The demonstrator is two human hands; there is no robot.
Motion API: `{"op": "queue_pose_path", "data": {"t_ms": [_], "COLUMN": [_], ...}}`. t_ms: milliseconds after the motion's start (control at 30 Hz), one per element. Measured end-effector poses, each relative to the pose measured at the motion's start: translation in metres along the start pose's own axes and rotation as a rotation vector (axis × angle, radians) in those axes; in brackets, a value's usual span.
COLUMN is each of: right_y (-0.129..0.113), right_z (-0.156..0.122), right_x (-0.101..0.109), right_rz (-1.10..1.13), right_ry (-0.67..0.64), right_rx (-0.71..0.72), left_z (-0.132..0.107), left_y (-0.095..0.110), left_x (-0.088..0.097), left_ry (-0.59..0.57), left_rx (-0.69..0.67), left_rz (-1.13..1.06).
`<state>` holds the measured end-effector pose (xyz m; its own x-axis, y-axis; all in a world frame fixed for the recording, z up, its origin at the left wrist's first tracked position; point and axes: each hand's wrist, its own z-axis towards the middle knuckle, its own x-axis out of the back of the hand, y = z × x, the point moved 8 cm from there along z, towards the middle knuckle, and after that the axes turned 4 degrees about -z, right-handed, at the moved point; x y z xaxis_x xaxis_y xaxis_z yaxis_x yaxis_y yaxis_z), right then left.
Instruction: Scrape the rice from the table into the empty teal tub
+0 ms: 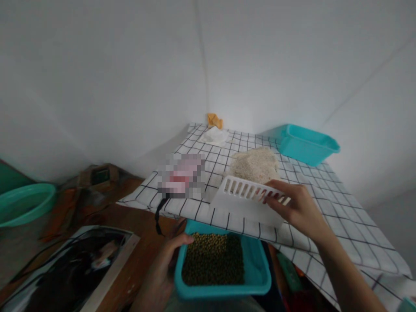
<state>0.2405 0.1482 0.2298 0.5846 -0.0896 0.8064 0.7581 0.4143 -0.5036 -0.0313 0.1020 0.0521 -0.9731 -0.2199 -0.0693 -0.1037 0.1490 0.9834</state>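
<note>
My left hand grips the left rim of a teal plastic tub full of small green-brown beans, held just below the table's front edge. My right hand holds a white slotted plastic basket by its right rim, tilted on the checked tablecloth right above the tub. Behind the basket lies a heap of pale rice on the cloth.
A second teal tub stands at the table's back right. A white paper and an orange scrap lie by the wall corner. A blurred pink thing sits on the left. A green basin and a picture board lie on the floor.
</note>
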Motion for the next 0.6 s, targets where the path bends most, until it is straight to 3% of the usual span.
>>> {"op": "queue_pose_path", "data": {"t_ms": [200, 333, 433, 600], "right_y": [0.041, 0.065, 0.075, 0.09], "right_z": [0.013, 0.011, 0.007, -0.001], "right_x": [0.014, 0.023, 0.038, 0.075], "right_rz": [-0.138, -0.072, -0.008, -0.035], "right_ry": [0.193, 0.223, 0.278, 0.466], "right_rx": [-0.203, -0.285, -0.309, -0.327], "left_z": [-0.003, -0.005, -0.001, 0.008], "left_y": [-0.003, -0.009, -0.013, -0.022], "left_x": [-0.015, -0.02, -0.013, -0.005], "left_ry": [-0.136, -0.115, -0.086, -0.176], "left_rx": [0.204, 0.358, 0.295, 0.125], "left_rz": [-0.131, -0.172, -0.08, 0.055]}}
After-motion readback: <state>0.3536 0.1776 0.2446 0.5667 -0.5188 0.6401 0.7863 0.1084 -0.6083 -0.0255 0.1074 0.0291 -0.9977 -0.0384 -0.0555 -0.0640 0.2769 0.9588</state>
